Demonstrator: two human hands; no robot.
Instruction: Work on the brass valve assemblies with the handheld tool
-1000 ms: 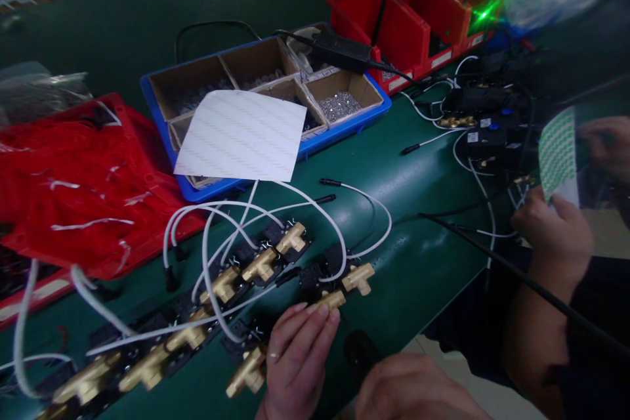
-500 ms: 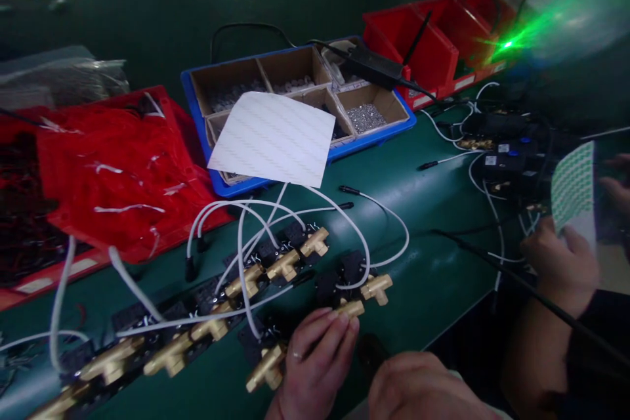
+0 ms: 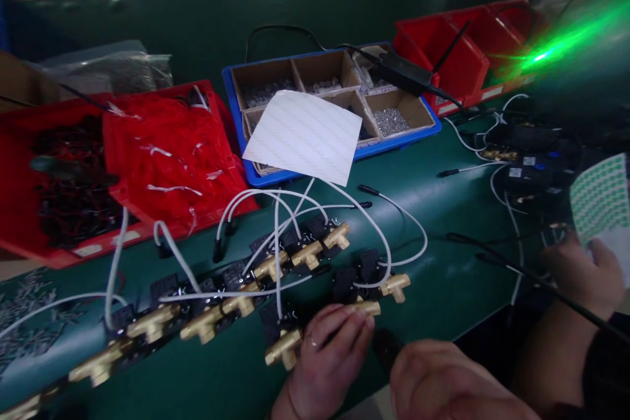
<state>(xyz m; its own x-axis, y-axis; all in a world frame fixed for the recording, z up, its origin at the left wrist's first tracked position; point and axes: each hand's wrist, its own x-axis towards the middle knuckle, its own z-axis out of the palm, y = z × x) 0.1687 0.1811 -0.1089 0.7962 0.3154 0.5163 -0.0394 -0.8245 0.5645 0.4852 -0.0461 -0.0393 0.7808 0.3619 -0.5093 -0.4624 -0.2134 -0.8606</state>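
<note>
View from above a green desk (image 3: 443,275) crowded with parts. At the near edge the person's left hand (image 3: 329,354) lies open, palm down, a ring on one finger. Its fingertips rest on a brass fitting (image 3: 368,308) with a black block behind it, and a second fitting (image 3: 284,346) sits just beside the thumb. The right hand (image 3: 443,380) is curled and seen from the back at the bottom edge. A dark object (image 3: 386,348) shows just in front of its knuckles; I cannot tell whether the hand grips it.

A row of brass fittings (image 3: 211,318) runs off to the left. White cables (image 3: 374,226) loop up from them and cross over one another, covering much of the row.

Beyond the cables stands a blue tray (image 3: 394,141) of cardboard compartments holding small metal parts, half covered by a white sheet (image 3: 305,134). To its left lies a red bag (image 3: 167,151); to its right are red bins (image 3: 457,59).

At the right edge, a co-worker's hand (image 3: 585,272) holds a green-dotted sheet (image 3: 598,197). A thin black cord (image 3: 492,256) crosses the desk in front of it.
</note>
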